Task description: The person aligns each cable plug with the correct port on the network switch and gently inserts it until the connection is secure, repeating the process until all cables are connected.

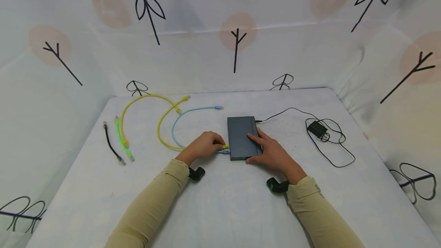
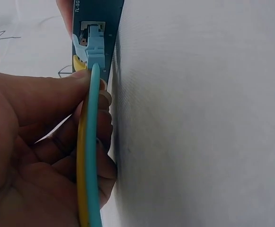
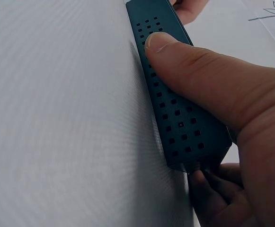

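Observation:
A dark blue-grey network switch lies on the table. My left hand is at its left side, pinching a yellow network cable close to its plug, which is right at the ports. Just nearer me, the light blue cable's plug sits in a port, and its cord runs alongside the yellow one across the left palm. With my right hand I grip the switch's right end. The right thumb presses on the perforated near side wall, and one finger lies over the top.
Left of the switch lie another yellow cable, a green cable and a black cable. The blue cable's other plug points toward the switch. A power adapter with coiled cord rests right, its lead entering the switch's far right corner.

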